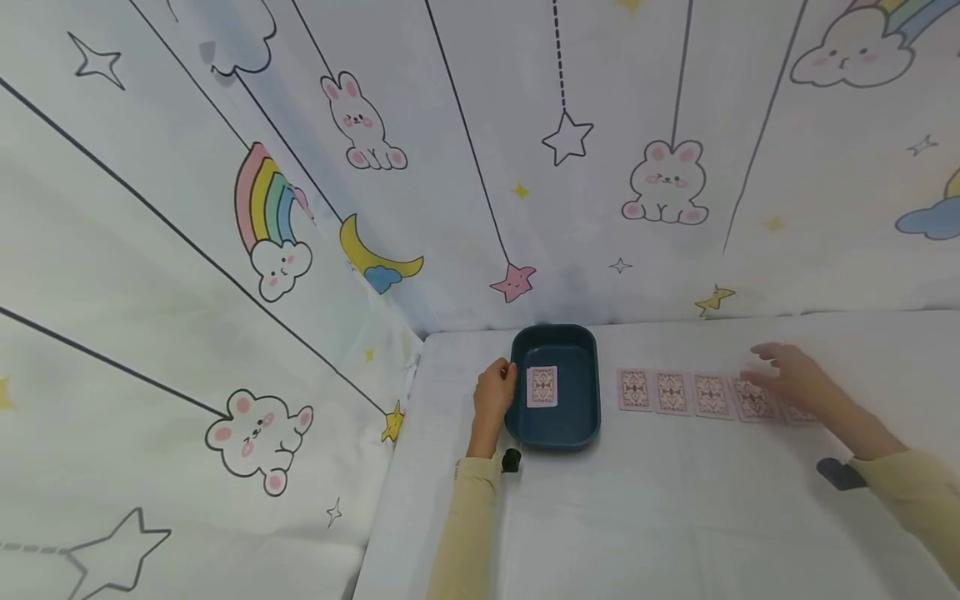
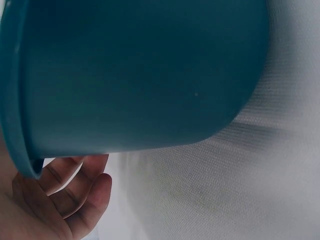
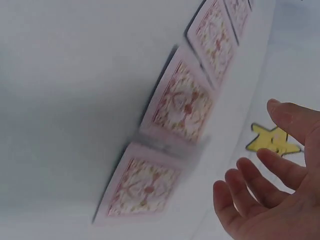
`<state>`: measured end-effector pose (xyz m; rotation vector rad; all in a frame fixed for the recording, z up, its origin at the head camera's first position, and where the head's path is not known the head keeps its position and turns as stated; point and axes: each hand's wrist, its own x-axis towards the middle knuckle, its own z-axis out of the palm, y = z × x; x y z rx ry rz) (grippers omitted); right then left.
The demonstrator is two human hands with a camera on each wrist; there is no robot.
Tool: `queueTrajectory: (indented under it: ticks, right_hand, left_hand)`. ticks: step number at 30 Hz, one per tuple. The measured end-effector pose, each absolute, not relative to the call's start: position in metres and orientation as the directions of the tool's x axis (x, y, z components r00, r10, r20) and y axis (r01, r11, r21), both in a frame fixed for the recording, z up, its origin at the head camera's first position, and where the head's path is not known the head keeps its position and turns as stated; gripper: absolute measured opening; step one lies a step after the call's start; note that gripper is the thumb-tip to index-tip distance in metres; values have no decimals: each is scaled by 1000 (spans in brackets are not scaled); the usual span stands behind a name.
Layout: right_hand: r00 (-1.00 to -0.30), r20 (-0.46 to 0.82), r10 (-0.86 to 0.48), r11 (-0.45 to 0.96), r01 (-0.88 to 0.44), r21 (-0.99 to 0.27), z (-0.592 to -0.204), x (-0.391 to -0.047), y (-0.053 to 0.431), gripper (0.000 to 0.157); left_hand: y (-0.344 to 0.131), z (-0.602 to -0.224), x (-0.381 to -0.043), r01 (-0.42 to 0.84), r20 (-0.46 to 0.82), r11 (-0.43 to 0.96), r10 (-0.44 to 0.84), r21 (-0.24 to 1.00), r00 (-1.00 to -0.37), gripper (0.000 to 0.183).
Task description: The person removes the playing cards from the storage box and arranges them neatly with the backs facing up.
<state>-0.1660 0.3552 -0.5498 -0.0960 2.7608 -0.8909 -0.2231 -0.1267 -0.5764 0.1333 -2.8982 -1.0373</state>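
Observation:
A dark teal rectangular tray (image 1: 581, 417) lies on the white-covered table, with one face-down playing card (image 1: 542, 387) inside at its left. My left hand (image 1: 495, 392) grips the tray's left rim; in the left wrist view its curled fingers (image 2: 95, 197) show beside the tray's outer wall. To the right of the tray runs a row of several face-down playing cards (image 1: 672, 392) with red-patterned backs. Over the right end of that row hovers my right hand (image 1: 798, 383), its fingers loosely spread and holding nothing. It partly hides the last cards in the head view.
White cloth (image 1: 637, 517) covers the table. A backdrop (image 1: 465, 167) printed with rabbits, stars and clouds rises behind and along the left side, close to the tray's far edge. Dark wrist-worn pieces (image 1: 511, 461) show by both sleeves.

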Motion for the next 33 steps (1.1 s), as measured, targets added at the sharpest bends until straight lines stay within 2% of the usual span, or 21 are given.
queueTrajectory:
  ticks: [33]
  right_hand:
    - [-961,-75,-268,765,-165,-623,-532,-200,220,61]
  left_hand:
    - [-128,-580,-225,-61,36,764,-110,642,-993,25]
